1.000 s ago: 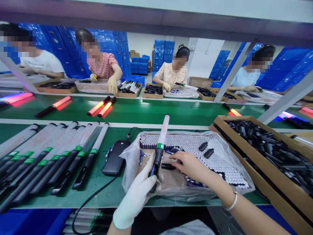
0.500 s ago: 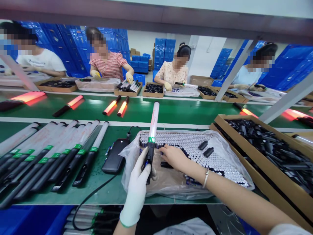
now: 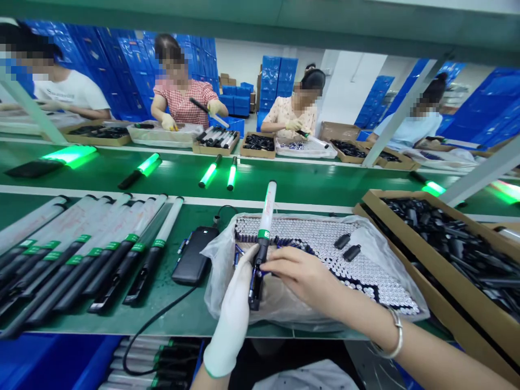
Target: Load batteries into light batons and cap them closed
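Observation:
My left hand (image 3: 233, 311), in a white glove, is closed round the black handle of a light baton (image 3: 267, 216). The baton stands tilted upward, its pale tube unlit and a green band below it. The handle's side is open and shows blue inside. My right hand (image 3: 309, 273), bare with a bracelet at the wrist, pinches a small dark-blue battery at that opening; the fingers partly hide it. Beneath both hands lies a plastic-lined tray (image 3: 420, 313) packed with upright batteries (image 3: 280, 225). Two black caps (image 3: 351, 252) rest on the batteries.
Several unlit batons (image 3: 122, 260) lie at left, beside a black power bank (image 3: 195, 254) with a cable. A cardboard box (image 3: 368, 203) of black parts stands right. Green-lit batons (image 3: 209, 172) lie on the belt (image 3: 284, 187) ahead; co-workers (image 3: 184, 92) sit beyond. A metal beam crosses above.
My right hand has come from the batteries to the baton's handle, holding a battery. The handle's open side now faces me more. The belt batons turned from red to green and shifted right.

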A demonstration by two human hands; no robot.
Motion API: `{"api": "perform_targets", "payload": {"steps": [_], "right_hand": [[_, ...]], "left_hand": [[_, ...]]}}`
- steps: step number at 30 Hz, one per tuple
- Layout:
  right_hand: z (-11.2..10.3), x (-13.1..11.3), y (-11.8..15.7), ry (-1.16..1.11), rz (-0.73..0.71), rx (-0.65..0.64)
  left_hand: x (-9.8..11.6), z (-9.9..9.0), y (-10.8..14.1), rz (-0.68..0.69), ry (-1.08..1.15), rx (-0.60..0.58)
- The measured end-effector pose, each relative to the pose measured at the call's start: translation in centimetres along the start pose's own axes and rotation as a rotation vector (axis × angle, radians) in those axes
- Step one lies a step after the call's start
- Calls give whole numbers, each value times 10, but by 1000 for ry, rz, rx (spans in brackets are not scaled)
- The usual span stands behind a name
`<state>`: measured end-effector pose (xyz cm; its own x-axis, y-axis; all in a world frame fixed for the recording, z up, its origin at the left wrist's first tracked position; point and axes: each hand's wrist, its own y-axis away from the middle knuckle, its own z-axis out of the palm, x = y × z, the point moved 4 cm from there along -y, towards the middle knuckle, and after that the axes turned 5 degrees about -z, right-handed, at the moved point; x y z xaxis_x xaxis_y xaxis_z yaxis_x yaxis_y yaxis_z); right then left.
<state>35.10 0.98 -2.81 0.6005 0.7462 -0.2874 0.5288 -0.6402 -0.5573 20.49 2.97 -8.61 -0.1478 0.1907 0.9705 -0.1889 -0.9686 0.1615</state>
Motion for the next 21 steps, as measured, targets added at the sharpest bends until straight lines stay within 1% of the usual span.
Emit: {"api": "perform_targets", "payload": {"steps": [1, 3, 6, 9, 11, 14, 16, 19, 21], "right_hand": [[-1, -7, -1, 34, -72, 8], [1, -17, -3, 101, -157, -10], [4, -22, -4, 133, -209, -33], [5, -22, -3, 100, -225, 47], [7, -20, -2, 71, -207, 94], [13, -18, 1, 19, -166, 114], [13, -18, 4, -7, -150, 132], [2, -14, 9, 1, -93, 200], [-8, -1, 14, 43, 21, 225]], "left_hand": [[3, 2, 0, 17, 3, -11], [7, 5, 2, 35, 10, -20], [10, 4, 7, 25, 28, -17], [9, 1, 10, 3, 44, -9], [6, -1, 8, -19, 52, -5], [-1, 1, -1, -50, 68, -7], [-5, 3, -7, -71, 84, -14], [-6, 5, -4, -117, 111, -53], [-4, 5, 5, -156, 128, -99]]}}
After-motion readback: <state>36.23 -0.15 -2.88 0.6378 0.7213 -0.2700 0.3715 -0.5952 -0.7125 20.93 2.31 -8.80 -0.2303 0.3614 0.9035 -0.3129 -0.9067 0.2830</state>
